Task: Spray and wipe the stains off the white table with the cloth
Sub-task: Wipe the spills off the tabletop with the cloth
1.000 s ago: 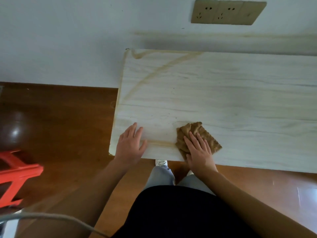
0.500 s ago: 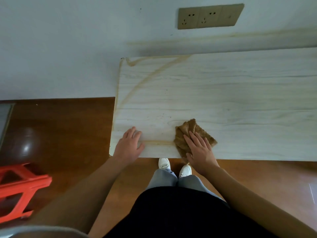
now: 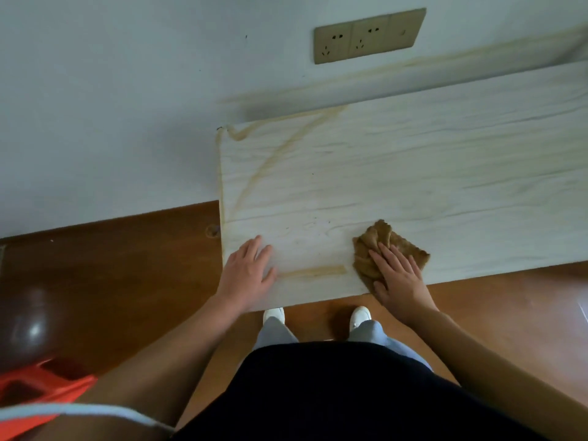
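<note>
1. The white table (image 3: pixel 445 173) fills the centre and right of the frame, with its far edge against a pale wall (image 3: pixel 111 106).
2. The cloth (image 3: pixel 378 246), brown and crumpled, lies on the table close to its front edge, right of centre in the lower half of the frame.
3. The right hand (image 3: pixel 397 278) lies flat on the cloth and presses it down, fingers straight and slightly spread. The heel of the hand reaches past the table's front edge.
4. The left hand (image 3: pixel 249 275) rests flat on the table's front left corner. Its fingers are straight and close together, the thumb is out to the side, and it holds nothing.
5. A yellowish streak (image 3: pixel 313 271) runs along the front edge between the two hands and stops just short of the cloth.
6. A curved stain (image 3: pixel 270 163) sweeps from the table's far left corner down toward its left edge.
7. A beige socket plate (image 3: pixel 369 35) sits on the wall at top centre, with a faint yellowish line (image 3: pixel 413 63) on the wall below it.
8. On the brown floor (image 3: pixel 111 265), white shoes (image 3: pixel 273 314) show below the table edge at lower centre. A red stool (image 3: pixel 38 386) stands at lower left, with a dark shiny ball (image 3: pixel 28 326) just above it.
</note>
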Demonstrator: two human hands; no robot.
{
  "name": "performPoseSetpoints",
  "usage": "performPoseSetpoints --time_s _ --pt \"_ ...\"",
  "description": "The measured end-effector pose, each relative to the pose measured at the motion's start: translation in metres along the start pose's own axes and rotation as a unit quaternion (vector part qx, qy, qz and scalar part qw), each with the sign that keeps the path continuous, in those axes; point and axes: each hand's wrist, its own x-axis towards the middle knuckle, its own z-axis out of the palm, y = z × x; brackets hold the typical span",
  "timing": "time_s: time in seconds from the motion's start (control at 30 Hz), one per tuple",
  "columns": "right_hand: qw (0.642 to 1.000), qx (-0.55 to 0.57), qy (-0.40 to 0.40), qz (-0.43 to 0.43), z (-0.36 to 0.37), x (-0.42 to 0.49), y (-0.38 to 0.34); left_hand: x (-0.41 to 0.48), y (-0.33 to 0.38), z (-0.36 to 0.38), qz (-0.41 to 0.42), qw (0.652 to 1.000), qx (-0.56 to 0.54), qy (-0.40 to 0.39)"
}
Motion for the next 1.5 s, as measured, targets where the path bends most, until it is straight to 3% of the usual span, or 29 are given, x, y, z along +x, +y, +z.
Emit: performPoseSetpoints --time_s 0.23,0.43,0.63,0.8,0.87,1.0,1.17,1.3,1.5 --pt "0.979 0.065 0.112 0.157 0.026 0.007 -0.062 0.036 -0.062 -0.017 0.112 0.994 0.003 0.009" --pt "0.965 0.104 0.106 0.217 0.046 0.015 -0.141 0.068 -0.056 -0.019 0.203 0.979 0.002 0.003" --pt "0.979 0.078 0.061 0.177 0.066 0.012 -0.208 0.081 -0.062 -0.016 0.208 0.978 0.017 -0.006" --pt "0.997 0.021 0.057 0.057 0.048 0.014 -0.159 0.082 -0.067 -0.016 0.223 0.974 0.039 -0.012" --pt "0.996 0.006 0.065 0.068 0.034 0.031 -0.131 0.082 -0.067 -0.016 0.225 0.973 0.042 -0.008" --pt "0.98 0.025 0.104 0.17 0.008 0.097 -0.093 0.082 -0.068 -0.011 0.223 0.974 0.032 0.005" --pt "0.958 0.073 0.148 0.234 -0.007 0.17 -0.108 0.081 -0.069 -0.001 0.227 0.972 0.036 0.052" --pt "0.968 0.095 0.152 0.175 0.008 0.158 -0.153 0.081 -0.071 0.001 0.22 0.974 0.018 0.046" --pt "0.98 0.091 0.14 0.11 0.047 0.06 -0.187 0.082 -0.068 -0.004 0.205 0.978 0.01 0.023"
